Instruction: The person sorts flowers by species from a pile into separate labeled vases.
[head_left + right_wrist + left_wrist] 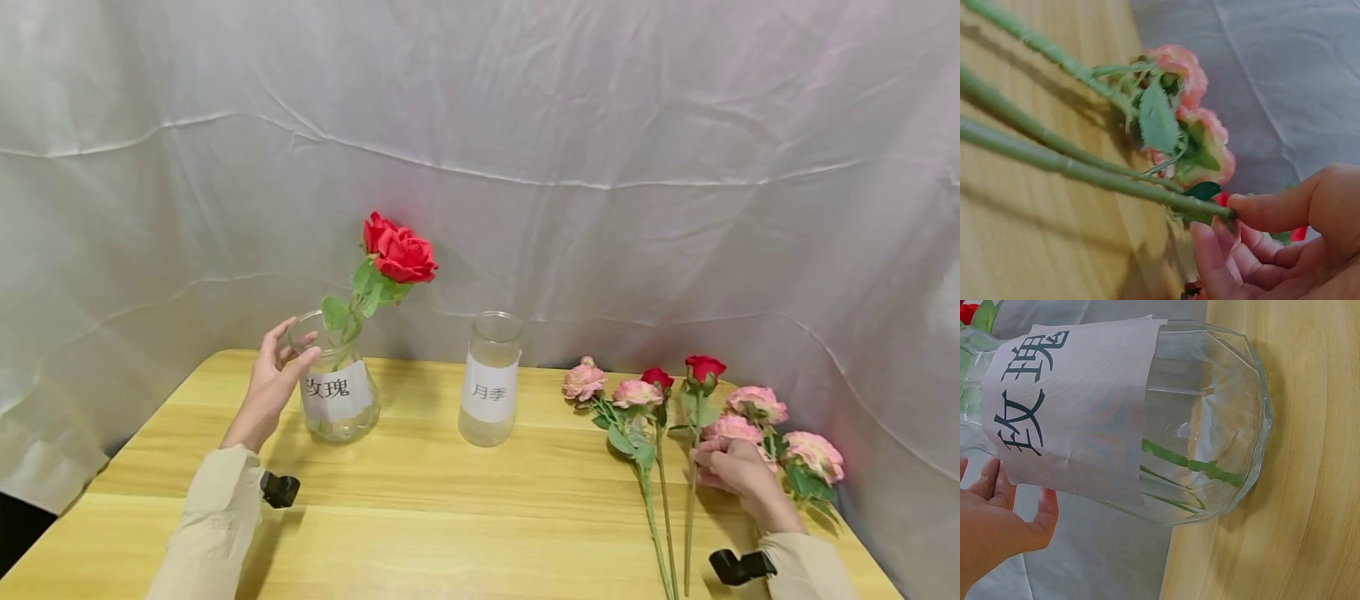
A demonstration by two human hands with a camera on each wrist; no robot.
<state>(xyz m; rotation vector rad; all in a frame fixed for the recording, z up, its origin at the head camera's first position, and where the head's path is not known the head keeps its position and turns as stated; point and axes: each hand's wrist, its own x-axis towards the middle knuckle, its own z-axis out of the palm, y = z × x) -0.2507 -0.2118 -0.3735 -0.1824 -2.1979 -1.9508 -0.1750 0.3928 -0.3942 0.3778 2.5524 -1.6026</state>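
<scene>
My left hand (272, 382) holds the neck of a glass vase (341, 427) at the left, thumb on the near side and fingers behind. The vase carries a white paper label (1079, 406) with black characters. Red roses (405, 254) on a leafy green stem stand in it, leaning right; the stem ends (1210, 470) show through the glass. At the right, my right hand (742, 477) pinches the stem (1147, 190) of a single red rose (705, 369) between thumb and fingers. Pink flowers (813, 456) lie beside and partly behind this hand.
A second, straighter glass vase (486, 429), labelled too, stands upright mid-table. Right of it lie a pink-flowered stem (648, 508) and another red rose (657, 378). The wooden table (420, 517) backs onto a grey curtain (480, 167).
</scene>
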